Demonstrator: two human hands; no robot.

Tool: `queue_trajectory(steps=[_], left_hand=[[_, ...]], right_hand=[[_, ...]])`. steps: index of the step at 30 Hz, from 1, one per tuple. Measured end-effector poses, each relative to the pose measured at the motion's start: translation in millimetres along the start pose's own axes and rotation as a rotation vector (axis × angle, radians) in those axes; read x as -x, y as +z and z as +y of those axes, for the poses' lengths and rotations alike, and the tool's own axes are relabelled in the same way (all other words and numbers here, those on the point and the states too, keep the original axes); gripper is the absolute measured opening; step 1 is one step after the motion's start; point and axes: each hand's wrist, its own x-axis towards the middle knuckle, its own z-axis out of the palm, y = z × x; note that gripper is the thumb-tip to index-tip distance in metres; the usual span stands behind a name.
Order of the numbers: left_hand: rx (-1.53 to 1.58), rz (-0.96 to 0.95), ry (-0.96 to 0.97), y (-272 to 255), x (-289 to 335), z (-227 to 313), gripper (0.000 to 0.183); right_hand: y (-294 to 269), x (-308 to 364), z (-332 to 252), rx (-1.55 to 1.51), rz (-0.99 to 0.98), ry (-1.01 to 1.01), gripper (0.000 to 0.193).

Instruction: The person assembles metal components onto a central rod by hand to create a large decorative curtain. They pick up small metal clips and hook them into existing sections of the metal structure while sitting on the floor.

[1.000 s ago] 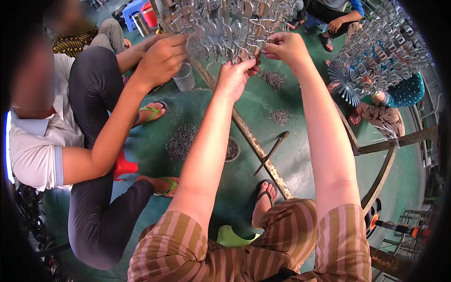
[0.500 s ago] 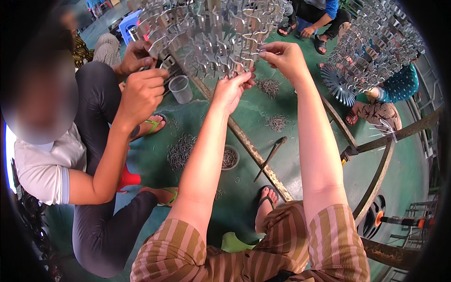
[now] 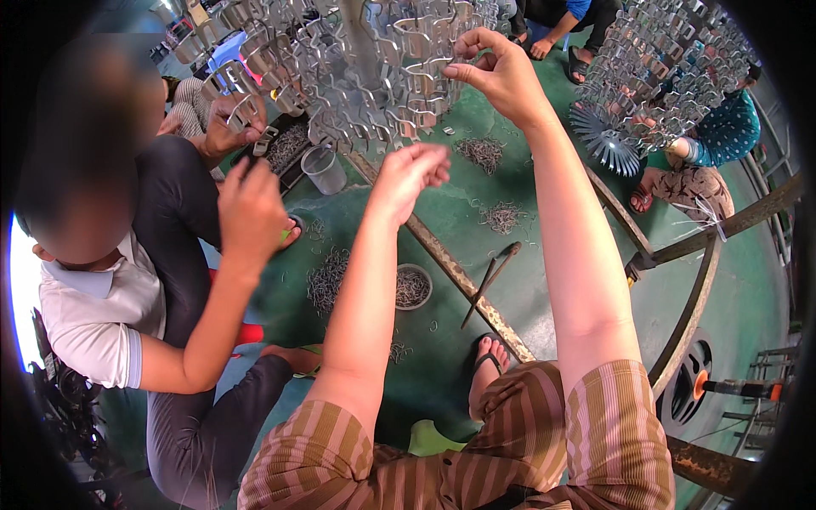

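Note:
A hanging cluster of shiny bent metal clips (image 3: pixel 365 76) fills the top middle, in stacked rings. Against its right edge, my right hand (image 3: pixel 503 81) is raised, thumb and forefinger on one of the outer metal clips. Just under the cluster and apart from it is my left hand (image 3: pixel 410 180), its fingers curled towards the thumb. Whatever the left fingers may hold is hidden. At the cluster's left side, a co-worker's hands (image 3: pixel 242 127) are raised near the hanging clips.
Piles of small metal hooks (image 3: pixel 482 155) lie on the green floor, with a round bowl of hooks (image 3: pixel 413 287) and a clear plastic cup (image 3: pixel 324 170). A rusty metal bar (image 3: pixel 450 262) crosses the floor. Another clip cluster (image 3: pixel 659 72) hangs at right, beside another person.
My left hand has dropped off the cluster's lower edge. The right has shifted up and left along it. The cluster has turned or swung left, and the co-worker's nearer hand has lowered.

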Motion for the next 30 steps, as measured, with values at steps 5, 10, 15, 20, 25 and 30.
queue_trajectory(steps=[5,10,15,20,25,30], left_hand=[[-0.759,0.065,0.222,39.6,45.2,36.5,0.023],[-1.154,0.191,0.646,83.2,41.6,79.7,0.035],[-1.817,0.280,0.560,111.5,7.7,86.3,0.044],[-1.802,0.312,0.554,111.4,-5.2,88.5,0.024],[-1.784,0.299,0.532,108.4,2.7,90.6,0.025],[-1.724,0.282,0.515,99.1,15.3,91.0,0.038]], right_hand=[[-1.4,3.0,8.4,-0.016,-0.002,-0.010,0.027],[-1.7,10.4,0.0,-0.079,0.144,0.090,0.018],[-3.0,11.8,0.7,-0.140,0.228,0.097,0.018],[1.1,16.7,-5.8,-0.091,0.282,0.099,0.018],[10.9,18.3,-11.1,0.005,0.392,0.113,0.017],[17.4,19.3,-9.6,-0.206,0.310,0.211,0.017]])
